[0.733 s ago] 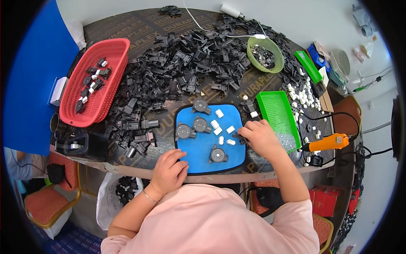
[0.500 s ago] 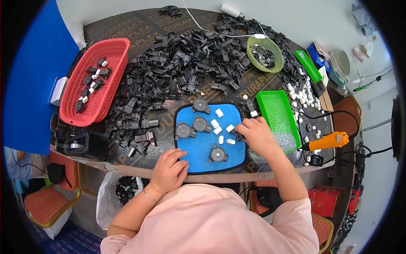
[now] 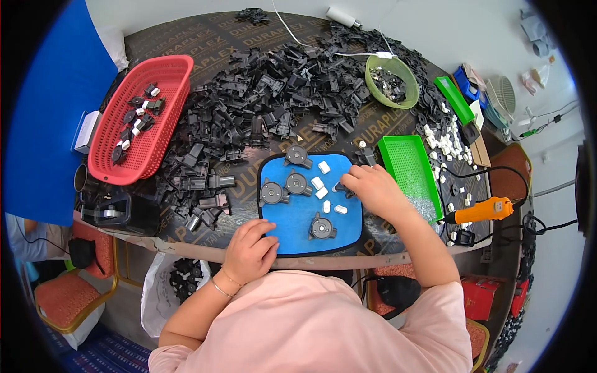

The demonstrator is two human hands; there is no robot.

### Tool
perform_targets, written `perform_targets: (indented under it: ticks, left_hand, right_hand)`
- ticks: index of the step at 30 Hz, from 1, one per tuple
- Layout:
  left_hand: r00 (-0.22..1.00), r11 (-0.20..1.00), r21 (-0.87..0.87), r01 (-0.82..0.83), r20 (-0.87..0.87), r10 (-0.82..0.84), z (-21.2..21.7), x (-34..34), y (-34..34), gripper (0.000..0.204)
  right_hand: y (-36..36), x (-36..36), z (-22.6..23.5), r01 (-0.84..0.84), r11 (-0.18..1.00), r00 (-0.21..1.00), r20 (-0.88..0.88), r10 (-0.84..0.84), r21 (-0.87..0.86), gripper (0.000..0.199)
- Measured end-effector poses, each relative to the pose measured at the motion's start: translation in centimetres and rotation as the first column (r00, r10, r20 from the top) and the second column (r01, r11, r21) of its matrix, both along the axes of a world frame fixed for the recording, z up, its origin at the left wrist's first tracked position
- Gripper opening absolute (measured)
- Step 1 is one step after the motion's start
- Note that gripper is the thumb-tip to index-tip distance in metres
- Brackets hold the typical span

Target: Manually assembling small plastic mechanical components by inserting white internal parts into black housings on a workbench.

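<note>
A blue mat (image 3: 289,230) with a black border lies on the table in front of me. On it are several round black plastic housings (image 3: 321,227) with side tabs, and several small white plastic pieces (image 3: 324,167). My right hand (image 3: 371,194) is closed at the mat's right edge, its fingertips pinching a dark plastic part (image 3: 342,189) mostly hidden under them. My left hand (image 3: 250,252) rests at the mat's lower left corner. Its fingers are loosely bent and apart, with nothing in them.
A large heap of black plastic parts (image 3: 273,93) spreads behind the mat. A red basket (image 3: 177,105) stands left. To the right are a green tray (image 3: 404,165), loose white pieces (image 3: 457,140) and an orange electric screwdriver (image 3: 482,210) with its cord. A yellow-green bowl (image 3: 412,93) holds small metal parts.
My right hand has shifted slightly up and left, further over the mat. The white piece near its fingertips is now hidden or moved. My left hand stays where it was.
</note>
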State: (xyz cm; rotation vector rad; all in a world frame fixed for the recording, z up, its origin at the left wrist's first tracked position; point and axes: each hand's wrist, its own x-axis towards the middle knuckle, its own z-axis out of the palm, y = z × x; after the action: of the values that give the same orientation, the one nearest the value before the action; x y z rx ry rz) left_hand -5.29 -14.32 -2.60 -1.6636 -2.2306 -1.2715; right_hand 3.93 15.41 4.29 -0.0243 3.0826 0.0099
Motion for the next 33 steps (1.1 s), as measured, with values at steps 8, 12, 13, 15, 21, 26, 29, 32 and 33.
perform_targets:
  ticks: [8, 12, 13, 15, 21, 26, 29, 32, 33]
  left_hand:
    - [1.000, 1.000, -0.013, 0.005, 0.001, -0.005, -0.1, -0.1, 0.1, 0.018]
    - [1.000, 1.000, -0.004, -0.017, 0.013, 0.017, 0.2, 0.0, 0.1, 0.015]
    - [1.000, 1.000, 0.001, -0.002, 0.015, 0.002, 0.3, -0.1, 0.2, 0.017]
    - [1.000, 1.000, 0.008, 0.014, 0.011, -0.014, 0.2, 0.0, 0.2, 0.016]
    - [1.000, 0.999, 0.034, 0.017, 0.013, -0.017, 0.2, 0.1, -0.2, 0.014]
    - [1.000, 0.998, 0.060, -0.005, 0.003, 0.005, -0.1, 0.2, -0.5, 0.014]
    - [1.000, 0.998, 0.057, 0.003, -0.016, -0.002, 0.2, 0.3, -0.4, 0.014]
    - [1.000, 0.998, 0.055, 0.014, -0.014, -0.014, 0.0, 0.2, -0.4, 0.014]
    - [1.000, 0.998, 0.052, 0.024, -0.021, -0.023, 0.0, 0.1, -0.2, 0.013]
  right_hand:
    - [0.5, -2.8, -0.1, 0.014, 0.992, 0.969, 0.246, 0.017, -0.123, 0.016]
    - [-0.3, -2.5, 0.2, 0.048, 0.990, 0.966, 0.260, -0.012, -0.133, 0.018]
    - [-0.4, -2.6, -0.1, 0.069, 0.991, 0.964, 0.263, -0.037, -0.115, 0.019]
    - [-0.5, -2.8, 0.1, 0.119, 0.989, 0.943, 0.322, -0.085, -0.089, 0.023]
    - [0.4, -2.6, 1.7, 0.364, 0.895, 0.859, 0.463, -0.216, -0.257, 0.041]
    - [1.9, -3.7, 5.5, 0.447, 0.892, 0.860, 0.239, -0.450, 0.071, 0.062]
    - [0.0, -5.8, 4.1, 0.195, 0.980, 0.981, 0.009, -0.195, -0.042, 0.047]
    - [-2.5, -8.8, 0.1, -0.137, 0.973, 0.990, -0.056, 0.129, -0.186, 0.051]
    - [-2.1, -9.6, -2.1, -0.210, 0.964, 0.971, -0.146, 0.187, -0.160, 0.045]
